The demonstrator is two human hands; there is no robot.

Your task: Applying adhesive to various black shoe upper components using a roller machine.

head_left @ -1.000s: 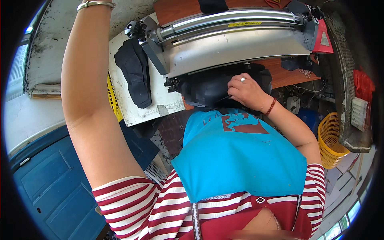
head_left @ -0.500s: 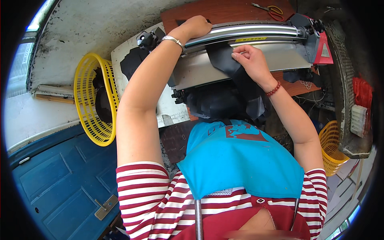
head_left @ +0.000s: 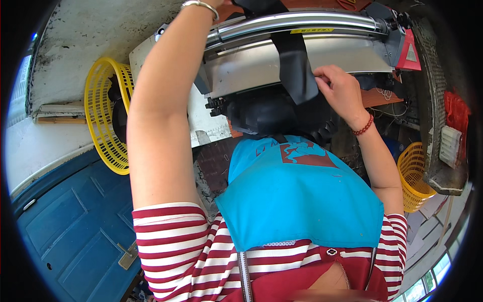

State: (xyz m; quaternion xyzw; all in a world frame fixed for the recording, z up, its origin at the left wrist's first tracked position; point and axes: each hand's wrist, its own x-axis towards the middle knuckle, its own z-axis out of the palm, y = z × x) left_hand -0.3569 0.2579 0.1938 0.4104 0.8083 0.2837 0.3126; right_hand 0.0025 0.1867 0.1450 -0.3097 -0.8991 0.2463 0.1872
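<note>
A black piece of flat material, like leather or rubber [head_left: 296,68], passes through the machine under its shiny metal roller [head_left: 297,21]. Its near part lies over the metal feed plate [head_left: 241,70] and hangs past the front edge. My right hand [head_left: 344,90] is closed, thumb and finger pinching the right edge of this piece. Behind the roller, more black material [head_left: 261,6] shows at the top edge. My left hand [head_left: 214,2] reaches beyond the roller's left part, mostly cut off by the picture's top edge, so its fingers are hidden.
More black pieces [head_left: 261,113] are heaped below the plate, in front of my blue apron [head_left: 302,201]. A yellow basket [head_left: 93,126] holding dark pieces stands left, another yellow basket [head_left: 415,186] lower right. A blue door [head_left: 75,226] is at lower left. Wires [head_left: 390,110] hang right.
My left hand has moved farther up and left, past the roller. The black piece now extends behind the roller. My right hand has shifted slightly right and down, still at its edge.
</note>
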